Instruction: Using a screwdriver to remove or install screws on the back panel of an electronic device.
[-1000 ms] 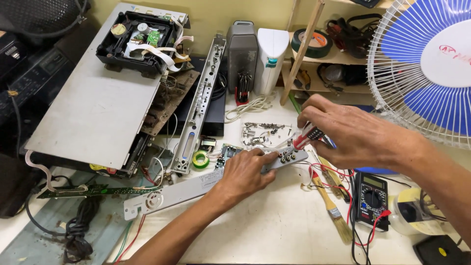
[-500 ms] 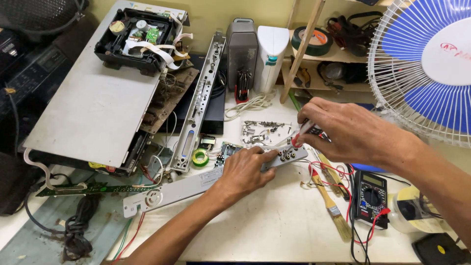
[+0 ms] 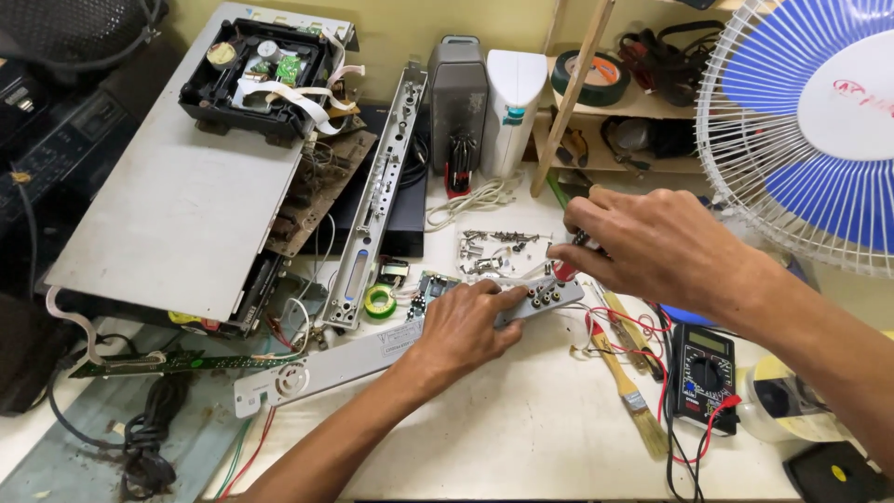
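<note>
The left hand point(image 3: 461, 326) presses flat on a long grey panel point(image 3: 372, 349) with round jacks. The right hand point(image 3: 643, 247) grips a screwdriver point(image 3: 565, 270) at its 2 o'clock end. Bare table point(image 3: 521, 438) lies at 6 o'clock.

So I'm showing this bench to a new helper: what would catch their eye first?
Probably the two hands at centre: the left hand pressing down a long grey panel, the right hand working a small tool at its end. Then the blue fan at the right and the opened metal case at the left.
</note>
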